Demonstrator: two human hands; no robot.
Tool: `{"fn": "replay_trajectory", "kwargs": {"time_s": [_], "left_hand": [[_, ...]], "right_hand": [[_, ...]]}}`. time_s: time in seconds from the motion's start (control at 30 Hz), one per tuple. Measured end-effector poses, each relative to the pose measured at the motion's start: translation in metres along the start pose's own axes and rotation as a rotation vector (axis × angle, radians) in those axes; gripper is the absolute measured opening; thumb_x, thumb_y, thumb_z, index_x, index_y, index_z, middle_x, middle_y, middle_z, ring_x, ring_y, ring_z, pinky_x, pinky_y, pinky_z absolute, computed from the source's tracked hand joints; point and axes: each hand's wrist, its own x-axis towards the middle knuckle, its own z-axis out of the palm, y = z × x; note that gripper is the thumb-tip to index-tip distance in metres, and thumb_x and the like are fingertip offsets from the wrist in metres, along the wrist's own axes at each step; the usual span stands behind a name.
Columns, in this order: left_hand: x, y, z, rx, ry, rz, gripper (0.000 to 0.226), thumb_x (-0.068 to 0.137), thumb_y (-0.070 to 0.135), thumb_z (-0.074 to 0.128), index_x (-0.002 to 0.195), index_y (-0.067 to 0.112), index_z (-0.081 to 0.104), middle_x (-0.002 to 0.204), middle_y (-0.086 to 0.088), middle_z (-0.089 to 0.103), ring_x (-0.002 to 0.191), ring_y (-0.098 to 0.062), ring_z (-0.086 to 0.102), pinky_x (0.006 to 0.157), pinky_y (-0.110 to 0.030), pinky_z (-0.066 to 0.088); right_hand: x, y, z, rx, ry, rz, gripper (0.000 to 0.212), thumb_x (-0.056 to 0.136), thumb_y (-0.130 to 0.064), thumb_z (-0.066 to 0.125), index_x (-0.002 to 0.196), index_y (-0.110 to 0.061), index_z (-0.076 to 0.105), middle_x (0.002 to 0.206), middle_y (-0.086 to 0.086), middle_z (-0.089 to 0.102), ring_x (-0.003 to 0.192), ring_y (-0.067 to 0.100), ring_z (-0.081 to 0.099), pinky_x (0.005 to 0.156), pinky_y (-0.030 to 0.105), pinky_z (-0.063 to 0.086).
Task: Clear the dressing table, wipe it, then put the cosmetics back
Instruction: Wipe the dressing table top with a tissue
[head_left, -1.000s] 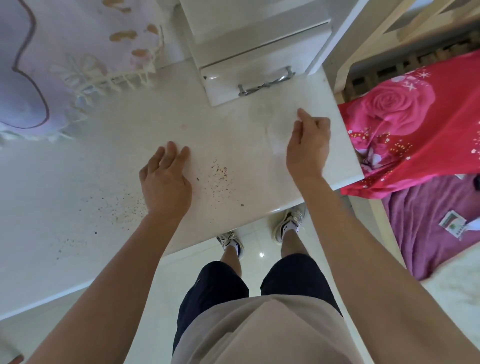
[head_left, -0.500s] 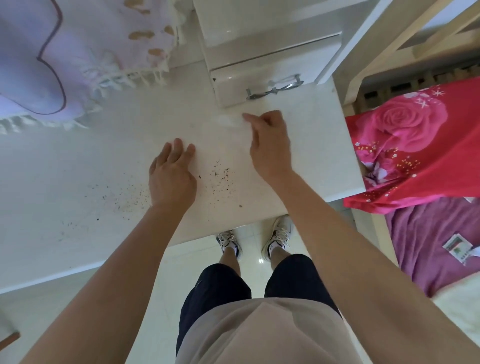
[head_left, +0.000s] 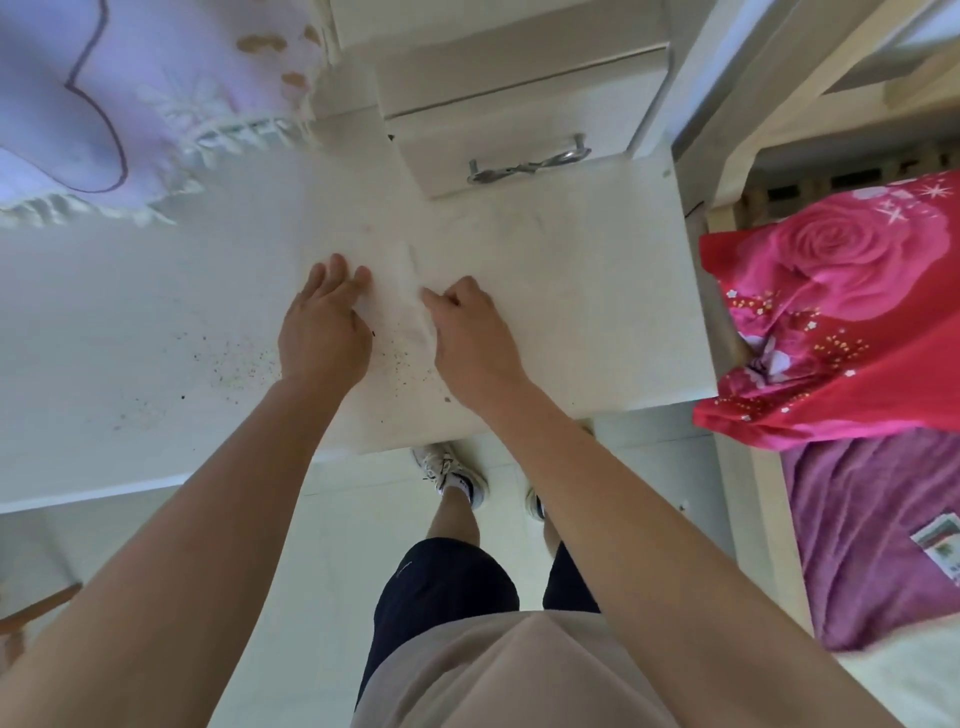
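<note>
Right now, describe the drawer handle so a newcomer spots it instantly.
Start at the white dressing table; a small white drawer unit sits on its back right part. On the drawer front is the handle, a silver bar with a twisted middle, the only shiny metal among plain white surfaces.

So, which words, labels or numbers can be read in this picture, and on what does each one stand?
No text is legible.
Small packet on the purple blanket: coloured print, too blurred to read.
Dressing table, drawer front, rose-pattern sheet, tissue pinched by the right hand: no writing visible.
</note>
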Motion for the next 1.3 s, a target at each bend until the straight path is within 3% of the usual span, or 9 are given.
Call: {"fn": "replay_trajectory", "kwargs": {"time_s": [0.13, 0.27, 0.43, 0.53, 0.7, 0.9, 1.0, 1.13, 1.3], "left_hand": [[0.000, 0.000, 0.002, -0.004, 0.004, 0.006, 0.059, 0.090, -0.001, 0.036, 0.144, 0.021, 0.045, 0.159, 0.001, 0.028, 0.147, -0.021, 0.021, 0.114, -0.045, 0.030], [0.000, -0.005, 0.009, -0.001, 0.030, 0.058, 0.060, 0.084, -0.001, 0.037, 0.141, 0.014, 0.047, 0.155, -0.005, 0.034, 0.145, -0.027, 0.026, 0.105, -0.053, 0.041], [0.001, -0.014, 0.009, 0.024, 0.013, 0.158, 0.058, 0.080, -0.001, 0.039, 0.137, 0.009, 0.044, 0.151, -0.012, 0.034, 0.138, -0.031, 0.031, 0.103, -0.054, 0.039], [-0.002, -0.026, 0.004, 0.009, -0.031, 0.148, 0.051, 0.094, 0.009, 0.037, 0.145, 0.015, 0.038, 0.158, -0.010, 0.026, 0.147, -0.028, 0.018, 0.119, -0.051, 0.013], [-0.046, -0.079, 0.000, 0.003, 0.112, 0.117, 0.048, 0.101, 0.023, 0.036, 0.148, 0.015, 0.034, 0.158, -0.016, 0.023, 0.148, -0.033, 0.015, 0.118, -0.054, 0.011], [-0.064, -0.160, -0.007, 0.072, 0.072, 0.079, 0.055, 0.099, 0.024, 0.037, 0.151, 0.011, 0.025, 0.159, -0.021, 0.013, 0.147, -0.038, 0.009, 0.115, -0.062, 0.012], [-0.059, -0.182, -0.014, 0.082, 0.054, 0.073, 0.055, 0.099, 0.027, 0.034, 0.151, 0.013, 0.024, 0.160, -0.019, 0.014, 0.147, -0.038, 0.009, 0.114, -0.063, 0.013], [-0.045, -0.192, -0.019, 0.116, 0.032, 0.153, 0.055, 0.099, 0.032, 0.032, 0.151, 0.016, 0.024, 0.160, -0.015, 0.014, 0.148, -0.034, 0.010, 0.114, -0.063, 0.010], [-0.021, -0.177, -0.019, 0.159, 0.002, 0.269, 0.053, 0.099, 0.032, 0.028, 0.150, 0.018, 0.026, 0.161, -0.012, 0.013, 0.149, -0.030, 0.009, 0.115, -0.063, 0.006]], "right_hand": [[-0.011, 0.047, -0.038, 0.107, 0.346, 0.070, 0.045, 0.090, 0.000, 0.048, 0.133, -0.009, 0.058, 0.113, 0.016, 0.050, 0.098, 0.031, 0.053, 0.085, 0.036, 0.048], [-0.043, 0.122, -0.086, -0.134, 0.544, 0.338, 0.046, 0.093, -0.003, 0.045, 0.137, -0.009, 0.054, 0.116, 0.021, 0.049, 0.100, 0.035, 0.051, 0.080, 0.041, 0.047], [-0.063, 0.104, -0.056, -0.315, 0.368, 0.495, 0.063, 0.088, 0.004, 0.046, 0.149, -0.007, 0.034, 0.126, 0.022, 0.043, 0.109, 0.038, 0.044, 0.078, 0.042, 0.043], [-0.060, 0.060, -0.021, -0.322, 0.300, 0.472, 0.069, 0.085, 0.005, 0.045, 0.151, -0.003, 0.026, 0.128, 0.021, 0.040, 0.108, 0.036, 0.043, 0.081, 0.039, 0.046], [-0.039, -0.020, 0.043, -0.374, 0.145, 0.356, 0.076, 0.087, 0.000, 0.046, 0.154, -0.003, 0.010, 0.132, 0.019, 0.035, 0.110, 0.031, 0.039, 0.088, 0.030, 0.044], [-0.005, -0.103, 0.102, -0.410, 0.095, 0.149, 0.069, 0.088, -0.001, 0.044, 0.151, -0.001, 0.017, 0.136, 0.018, 0.036, 0.112, 0.032, 0.042, 0.089, 0.032, 0.043], [0.006, -0.117, 0.108, -0.163, 0.080, 0.080, 0.060, 0.086, 0.007, 0.043, 0.144, -0.006, 0.036, 0.126, 0.015, 0.039, 0.104, 0.029, 0.045, 0.087, 0.035, 0.047], [0.005, -0.087, 0.076, 0.037, 0.407, 0.134, 0.050, 0.094, 0.001, 0.042, 0.143, -0.007, 0.046, 0.121, 0.016, 0.043, 0.098, 0.021, 0.050, 0.088, 0.025, 0.042], [-0.009, -0.025, 0.012, -0.068, 0.727, 0.396, 0.045, 0.098, -0.001, 0.038, 0.142, -0.004, 0.046, 0.127, 0.022, 0.043, 0.101, 0.023, 0.051, 0.086, 0.000, 0.025]]}}
